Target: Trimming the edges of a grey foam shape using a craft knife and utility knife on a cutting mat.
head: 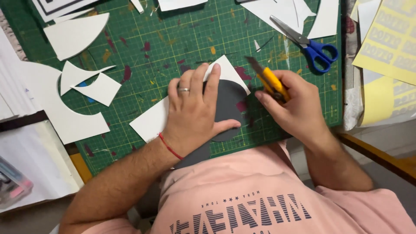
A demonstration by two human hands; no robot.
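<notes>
Left hand lies flat, fingers spread, pressing a dark grey round-edged sheet onto a white card near the front edge of the green cutting mat. Right hand is clenched around a yellow utility knife, blade just beside the grey sheet's right edge. Blue-handled scissors lie toward the mat's far right corner; white offcuts sit along its left side.

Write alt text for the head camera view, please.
A left hand presses a dark rounded card and white sheet onto a green cutting mat, while the right hand holds a yellow utility knife beside it. Blue-handled scissors lie nearby.
</notes>
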